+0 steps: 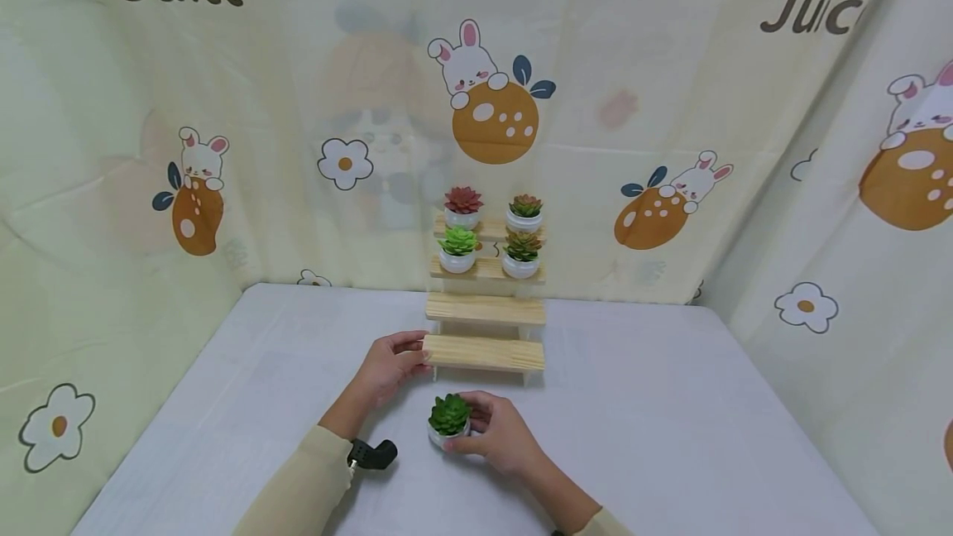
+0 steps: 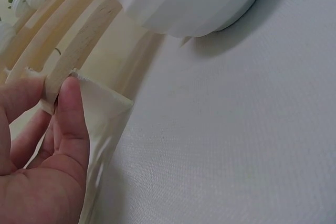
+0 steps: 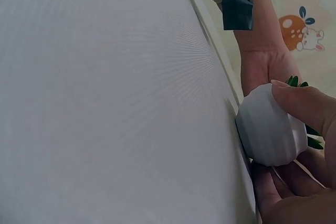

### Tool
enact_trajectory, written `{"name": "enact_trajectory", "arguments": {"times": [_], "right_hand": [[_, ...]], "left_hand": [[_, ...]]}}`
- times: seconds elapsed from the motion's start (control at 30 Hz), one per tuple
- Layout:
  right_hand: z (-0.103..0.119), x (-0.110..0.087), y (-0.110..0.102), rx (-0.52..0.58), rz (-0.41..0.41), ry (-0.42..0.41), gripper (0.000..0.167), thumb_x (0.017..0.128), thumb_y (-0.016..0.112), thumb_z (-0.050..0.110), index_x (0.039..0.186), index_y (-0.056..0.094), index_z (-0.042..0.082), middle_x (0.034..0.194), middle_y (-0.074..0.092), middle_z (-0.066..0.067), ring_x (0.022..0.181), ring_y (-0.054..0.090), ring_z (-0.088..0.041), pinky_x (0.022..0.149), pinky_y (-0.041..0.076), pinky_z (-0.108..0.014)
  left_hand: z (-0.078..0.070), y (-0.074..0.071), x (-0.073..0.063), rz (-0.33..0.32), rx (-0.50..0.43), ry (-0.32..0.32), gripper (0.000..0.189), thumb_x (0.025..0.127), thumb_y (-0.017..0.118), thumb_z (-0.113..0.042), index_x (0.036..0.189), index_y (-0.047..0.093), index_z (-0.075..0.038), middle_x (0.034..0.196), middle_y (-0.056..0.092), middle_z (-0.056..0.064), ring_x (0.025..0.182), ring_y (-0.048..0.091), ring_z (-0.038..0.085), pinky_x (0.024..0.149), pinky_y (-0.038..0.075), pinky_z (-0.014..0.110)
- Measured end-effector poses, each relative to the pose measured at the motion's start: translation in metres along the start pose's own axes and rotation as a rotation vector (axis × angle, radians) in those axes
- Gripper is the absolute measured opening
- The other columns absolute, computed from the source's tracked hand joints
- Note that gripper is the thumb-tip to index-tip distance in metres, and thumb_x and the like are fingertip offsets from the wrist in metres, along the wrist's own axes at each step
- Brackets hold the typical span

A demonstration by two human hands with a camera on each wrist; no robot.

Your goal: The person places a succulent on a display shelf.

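A tiered wooden stand [image 1: 484, 351] stands at the back of the table. My left hand [image 1: 395, 366] pinches the left end of its lowest step [image 2: 86, 43] between thumb and fingers. In front of the stand, my right hand [image 1: 499, 435] grips a small potted succulent [image 1: 450, 416] with dark green leaves. Its white ribbed pot [image 3: 273, 127] sits between the thumb and fingers in the right wrist view. The pot is upright and close to the tabletop; whether it touches I cannot tell.
The stand's top two steps hold a red succulent [image 1: 464, 205], a green-red one [image 1: 525, 212], a bright green one [image 1: 457, 249] and a brownish one [image 1: 522, 253]. White cloth covers the table [image 1: 655, 420]. A printed curtain [image 1: 298, 89] hangs behind and at both sides.
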State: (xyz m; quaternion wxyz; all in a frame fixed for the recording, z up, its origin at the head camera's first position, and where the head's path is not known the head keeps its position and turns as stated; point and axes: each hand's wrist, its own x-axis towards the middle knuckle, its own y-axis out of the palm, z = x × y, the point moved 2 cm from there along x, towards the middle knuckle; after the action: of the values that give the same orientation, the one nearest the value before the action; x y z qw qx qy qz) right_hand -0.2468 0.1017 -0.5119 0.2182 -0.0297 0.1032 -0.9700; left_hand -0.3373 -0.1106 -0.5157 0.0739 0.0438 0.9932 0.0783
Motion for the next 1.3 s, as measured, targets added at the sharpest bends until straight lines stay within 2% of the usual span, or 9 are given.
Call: {"name": "enact_trajectory", "arguments": {"times": [0.13, 0.33, 0.6, 1.3], "right_hand": [[-0.001, 0.002, 0.0, -0.006, -0.008, -0.006, 0.064, 0.077, 0.09, 0.008, 0.132, 0.061, -0.007, 0.13, 0.068, -0.021, 0.116, 0.069, -0.024, 0.096, 0.059, -0.023], [0.0, 0.004, 0.0, 0.045, -0.023, -0.017, 0.061, 0.077, 0.088, 0.005, 0.131, 0.062, -0.008, 0.127, 0.069, -0.022, 0.109, 0.071, -0.022, 0.092, 0.06, -0.022], [-0.001, 0.009, -0.002, 0.106, -0.022, -0.041, 0.062, 0.078, 0.087, 0.003, 0.132, 0.061, -0.009, 0.126, 0.069, -0.023, 0.111, 0.07, -0.021, 0.092, 0.059, -0.019], [0.018, 0.014, -0.007, 0.117, -0.045, -0.046, 0.063, 0.079, 0.086, 0.006, 0.136, 0.061, -0.003, 0.135, 0.066, -0.021, 0.118, 0.068, -0.02, 0.096, 0.059, -0.022]], "left_hand": [[0.001, 0.0, 0.0, 0.006, 0.001, 0.008, 0.044, 0.091, 0.065, 0.01, 0.135, 0.06, 0.006, 0.113, 0.062, 0.016, 0.089, 0.068, 0.02, 0.078, 0.066, 0.03], [0.0, 0.0, 0.0, 0.018, -0.002, 0.016, 0.045, 0.092, 0.064, 0.011, 0.136, 0.059, 0.007, 0.112, 0.063, 0.016, 0.088, 0.067, 0.018, 0.077, 0.065, 0.028], [0.0, 0.0, 0.0, 0.029, 0.009, 0.028, 0.045, 0.093, 0.064, 0.01, 0.137, 0.058, 0.008, 0.114, 0.064, 0.017, 0.087, 0.068, 0.016, 0.077, 0.065, 0.027], [-0.001, -0.001, 0.0, 0.007, 0.042, -0.006, 0.043, 0.094, 0.065, 0.006, 0.137, 0.06, 0.003, 0.117, 0.063, 0.018, 0.091, 0.068, 0.019, 0.078, 0.065, 0.027]]}}
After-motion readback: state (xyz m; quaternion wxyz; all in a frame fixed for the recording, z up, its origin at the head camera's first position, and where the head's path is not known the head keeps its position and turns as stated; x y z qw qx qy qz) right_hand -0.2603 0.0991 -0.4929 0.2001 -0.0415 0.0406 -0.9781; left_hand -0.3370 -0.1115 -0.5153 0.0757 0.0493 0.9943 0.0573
